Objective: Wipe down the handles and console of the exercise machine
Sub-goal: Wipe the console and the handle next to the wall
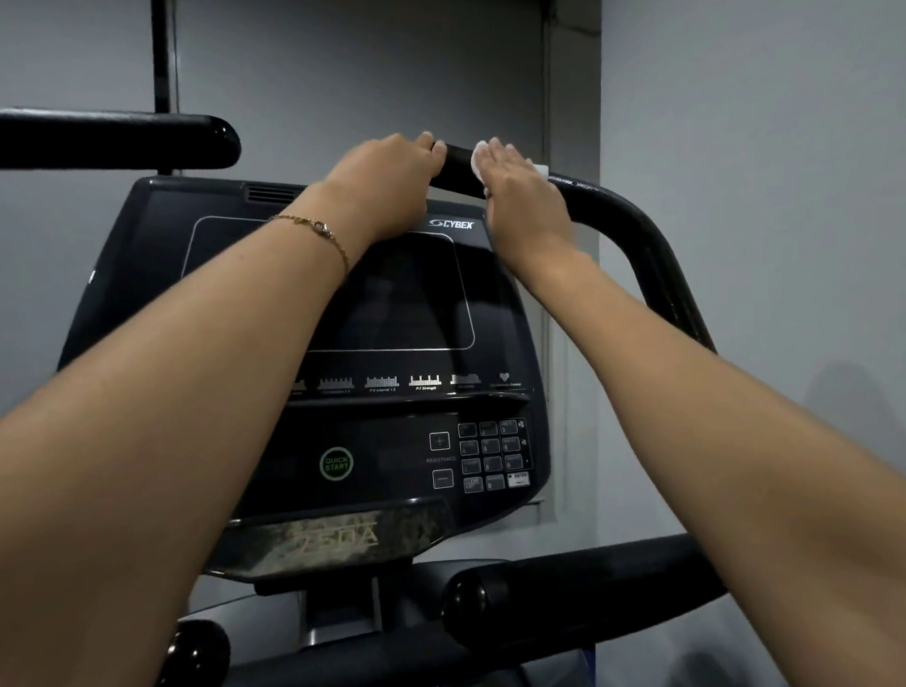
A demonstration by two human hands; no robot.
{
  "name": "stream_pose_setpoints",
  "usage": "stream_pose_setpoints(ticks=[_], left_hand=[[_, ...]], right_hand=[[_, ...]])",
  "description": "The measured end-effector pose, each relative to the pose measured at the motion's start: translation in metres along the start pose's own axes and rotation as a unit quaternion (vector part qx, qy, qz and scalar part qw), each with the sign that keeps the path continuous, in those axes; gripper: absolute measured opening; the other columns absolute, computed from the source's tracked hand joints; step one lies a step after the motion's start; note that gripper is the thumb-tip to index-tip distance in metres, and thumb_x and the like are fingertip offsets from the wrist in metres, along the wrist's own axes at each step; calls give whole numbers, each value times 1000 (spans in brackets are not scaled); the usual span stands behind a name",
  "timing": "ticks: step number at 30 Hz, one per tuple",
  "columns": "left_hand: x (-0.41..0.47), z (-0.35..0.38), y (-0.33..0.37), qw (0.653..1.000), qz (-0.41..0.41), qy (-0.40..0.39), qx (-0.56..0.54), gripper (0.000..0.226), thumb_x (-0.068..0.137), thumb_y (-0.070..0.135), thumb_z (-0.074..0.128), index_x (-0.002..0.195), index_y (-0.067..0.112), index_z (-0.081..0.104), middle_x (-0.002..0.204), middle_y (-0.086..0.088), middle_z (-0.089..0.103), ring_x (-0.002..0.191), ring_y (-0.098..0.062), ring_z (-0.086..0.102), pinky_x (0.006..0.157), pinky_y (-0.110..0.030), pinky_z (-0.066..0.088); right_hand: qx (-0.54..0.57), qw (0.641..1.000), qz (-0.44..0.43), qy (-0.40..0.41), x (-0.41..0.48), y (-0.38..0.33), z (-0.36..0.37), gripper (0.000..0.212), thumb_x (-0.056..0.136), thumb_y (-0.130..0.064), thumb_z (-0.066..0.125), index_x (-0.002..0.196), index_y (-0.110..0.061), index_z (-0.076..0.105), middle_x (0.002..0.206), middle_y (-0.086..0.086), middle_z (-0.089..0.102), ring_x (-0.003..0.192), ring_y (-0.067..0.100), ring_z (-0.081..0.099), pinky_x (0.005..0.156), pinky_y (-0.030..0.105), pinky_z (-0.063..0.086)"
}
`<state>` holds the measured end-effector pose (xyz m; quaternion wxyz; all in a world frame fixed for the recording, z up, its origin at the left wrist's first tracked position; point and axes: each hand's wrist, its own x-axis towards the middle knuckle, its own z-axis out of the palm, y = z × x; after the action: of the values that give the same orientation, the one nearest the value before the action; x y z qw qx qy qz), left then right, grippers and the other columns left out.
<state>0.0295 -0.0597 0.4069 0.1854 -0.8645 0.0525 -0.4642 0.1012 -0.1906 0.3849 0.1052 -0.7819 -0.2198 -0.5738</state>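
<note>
The black upper right handle (626,219) of the exercise machine curves up behind the console (413,303), a dark panel with a screen, a green quick-start button and a keypad. My left hand (389,181) grips the free end of that handle, fingers curled over it. Just to its right, my right hand (522,186) presses a white wipe (479,160) onto the top of the handle, fingers laid over it. Only the edges of the wipe show around the hand.
The upper left handle (125,139) juts in from the left at head height. Two lower black handles (577,590) (195,660) end in rounded knobs below the console. A grey wall and a dark window blind (359,64) stand close behind the machine.
</note>
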Motion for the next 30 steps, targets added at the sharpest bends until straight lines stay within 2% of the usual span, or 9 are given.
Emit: stream_pose_setpoints(ticks=[5,9,11,14,18,22,25,28,30], left_hand=[[0,4,1,1000,-10,-7,-13,63,92,1,36,151,10,15,158,-5,12,134,-35,35,106,-44,36],[-3,7,3,999,-16,-12,-27,65,91,-1,31,152,11,10,159,-3,5,138,-32,31,107,-46,36],[-3,8,3,999,-18,-14,-25,64,93,0,30,152,11,8,159,-4,3,142,-28,24,108,-47,34],[-2,6,7,999,-21,-21,-17,62,94,2,31,151,9,9,159,-6,5,144,-26,20,109,-48,32],[1,0,2,1000,-2,-5,6,59,93,6,37,149,7,18,156,-9,17,141,-28,26,108,-48,33],[3,3,-2,999,24,-26,-6,64,95,5,35,152,14,6,159,-4,2,145,-27,16,115,-42,20],[5,12,1,999,21,-29,-10,65,96,8,34,151,11,0,159,-8,-5,146,-28,11,117,-41,17],[5,23,8,999,16,-32,35,69,99,23,33,149,4,-11,156,-15,-16,147,-27,-3,120,-38,5],[2,29,14,999,1,-37,26,75,100,34,31,146,2,-17,154,-18,-23,146,-28,-12,119,-37,-1]], right_hand=[[1,1000,-8,-7,-4,0,0,54,96,5,29,147,-9,21,155,6,21,144,20,17,116,30,16],[-10,999,46,-27,-23,25,-14,55,96,6,27,148,-11,20,155,3,21,144,18,17,114,31,24],[-14,997,66,-32,-17,23,-17,52,95,6,28,146,-7,25,153,7,26,142,21,22,113,31,25],[-9,998,50,-24,-2,4,-15,46,95,2,29,141,-5,33,145,9,38,134,23,35,108,33,30],[-9,999,22,-47,-9,10,-17,54,94,8,27,145,-9,25,153,4,26,142,20,22,111,35,28],[-20,995,91,-29,-28,48,-23,53,92,9,29,143,-7,30,151,7,30,140,23,27,111,37,28],[-45,990,120,-61,-25,46,-18,49,98,-8,34,145,-1,21,153,13,23,142,26,20,116,36,22],[-7,992,102,-80,-21,32,-14,67,99,-43,29,147,0,10,156,16,10,145,27,7,120,38,9],[32,992,82,-93,-23,37,-17,68,99,-47,22,148,-3,8,157,14,6,146,24,3,119,36,6]])
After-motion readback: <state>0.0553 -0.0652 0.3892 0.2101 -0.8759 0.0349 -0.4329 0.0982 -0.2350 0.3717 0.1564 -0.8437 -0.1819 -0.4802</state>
